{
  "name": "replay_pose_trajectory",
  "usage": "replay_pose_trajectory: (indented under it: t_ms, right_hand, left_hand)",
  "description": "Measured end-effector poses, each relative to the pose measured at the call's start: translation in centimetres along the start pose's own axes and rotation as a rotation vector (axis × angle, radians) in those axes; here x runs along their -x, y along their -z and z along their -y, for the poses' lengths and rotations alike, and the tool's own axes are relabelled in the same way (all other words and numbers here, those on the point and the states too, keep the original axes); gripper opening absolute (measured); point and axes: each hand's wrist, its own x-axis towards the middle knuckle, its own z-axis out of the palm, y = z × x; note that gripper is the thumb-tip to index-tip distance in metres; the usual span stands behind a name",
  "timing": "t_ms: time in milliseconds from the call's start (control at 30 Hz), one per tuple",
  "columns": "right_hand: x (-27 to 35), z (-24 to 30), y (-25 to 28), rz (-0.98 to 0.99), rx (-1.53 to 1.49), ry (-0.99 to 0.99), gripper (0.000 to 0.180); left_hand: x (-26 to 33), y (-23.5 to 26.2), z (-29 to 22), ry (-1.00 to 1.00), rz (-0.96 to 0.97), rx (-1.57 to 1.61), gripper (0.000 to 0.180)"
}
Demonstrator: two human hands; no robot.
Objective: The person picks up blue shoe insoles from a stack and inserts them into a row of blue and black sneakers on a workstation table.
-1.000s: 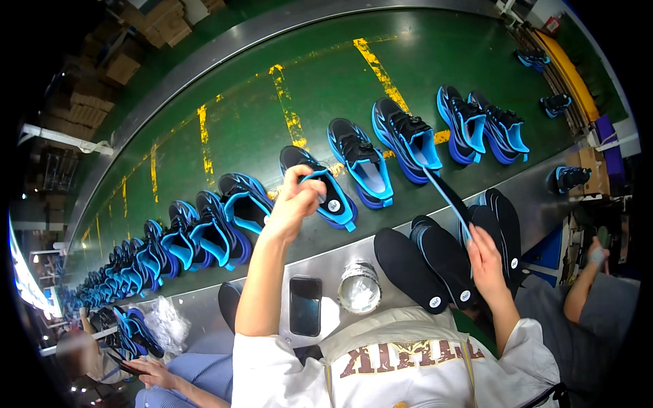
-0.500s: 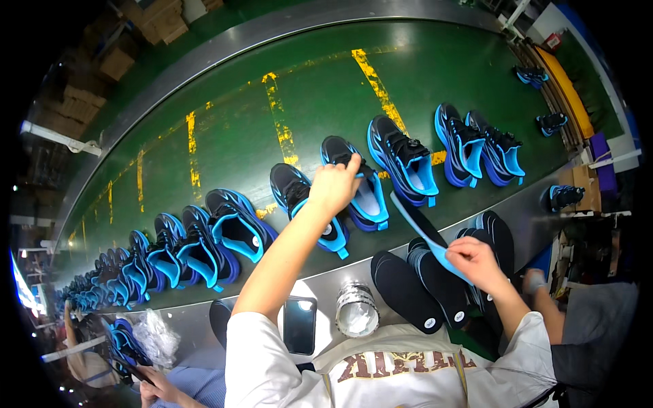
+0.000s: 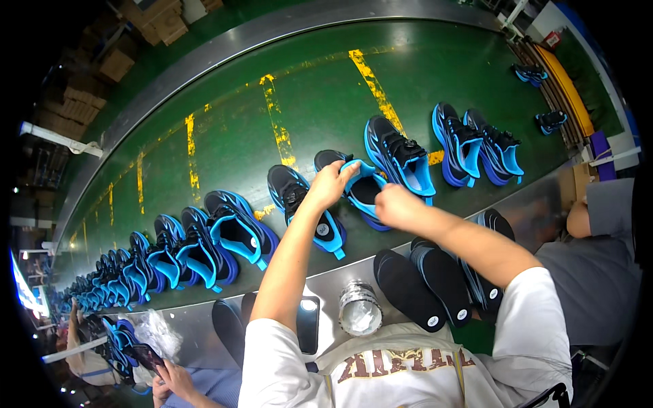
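A black and blue sneaker (image 3: 376, 220) sits on the green conveyor in front of me. My left hand (image 3: 328, 185) pinches the light blue lining at its tongue and pulls the opening wide. A black insole (image 3: 362, 192) lies mostly inside that shoe, its heel end hidden by my right hand. My right hand (image 3: 400, 207) is closed at the shoe's heel, where the insole ends; its fingertips are out of sight. Just left stands another sneaker (image 3: 292, 192) with an insole showing a white round label. To the right is a sneaker (image 3: 398, 153) with a pale inside.
Several sneakers (image 3: 197, 238) line the green conveyor (image 3: 231, 136) to the left, more to the right. Along the metal ledge (image 3: 323, 282) lie black insoles (image 3: 408, 289), a phone (image 3: 307, 326) and a tape-wrapped cup (image 3: 359, 309). Co-workers sit on both sides; the left one's hands (image 3: 175, 381) hold a phone.
My right hand has carried the insole from above the ledge into the sneaker. My left hand has gone from pointing over the shoe to gripping its tongue. The co-worker at right has shifted.
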Motion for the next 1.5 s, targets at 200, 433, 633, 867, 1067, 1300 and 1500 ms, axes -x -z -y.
replay_pose_trajectory:
  t_ms: [200, 433, 633, 867, 1067, 1300, 1500]
  right_hand:
    - [1.5, 0.2, -1.3, -0.099, 0.274, 0.117, 0.013]
    - [-0.3, -1.2, -3.8, -0.298, 0.247, 0.091, 0.013]
    - [0.5, 0.4, 0.7, 0.131, 0.297, -0.102, 0.032]
    - [-0.9, -2.5, -1.4, 0.149, 0.425, 0.188, 0.015]
    - [-2.9, -3.7, -4.1, -0.055, 0.430, 0.267, 0.016]
    - [-2.0, -2.3, -3.6, 0.021, 0.556, 0.208, 0.015]
    - [-1.7, -3.5, -4.2, -0.079, 0.505, 0.195, 0.013]
  left_hand:
    - [0.2, -0.4, 1.3, -0.035, -0.024, 0.058, 0.057]
    - [0.0, -1.2, 1.7, -0.032, -0.023, -0.050, 0.063]
    - [0.2, -1.5, 1.7, 0.109, -0.110, 0.057, 0.063]
    - [-0.3, -2.4, 2.2, 0.117, -0.181, 0.224, 0.052]
    - [0.0, -2.7, 1.3, 0.097, -0.228, 0.107, 0.049]
    - [0.8, -2.3, 0.7, 0.123, -0.196, -0.129, 0.050]
    - [0.7, -2.9, -0.4, 0.151, -0.198, -0.228, 0.049]
